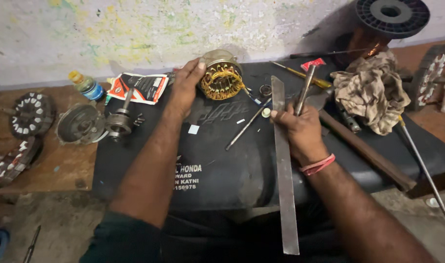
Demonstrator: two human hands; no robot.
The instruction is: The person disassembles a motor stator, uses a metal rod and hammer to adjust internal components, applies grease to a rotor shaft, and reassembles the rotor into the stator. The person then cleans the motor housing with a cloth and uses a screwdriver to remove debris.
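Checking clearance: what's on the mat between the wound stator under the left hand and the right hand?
Head view: between the wound stator and the right hand lie a thin metal rod and a small ring.

A small motor-repair workshop: a copper-wound stator (222,78) sat on a worn black-covered surface (222,165) among a hammer (308,80), a long flat file (284,160), a screwdriver (422,163) and a greasy rag (371,90). More stators (31,114), a rotor housing (81,124) and a spool of copper wire (386,24) lay by a paint-stained wall (135,29).
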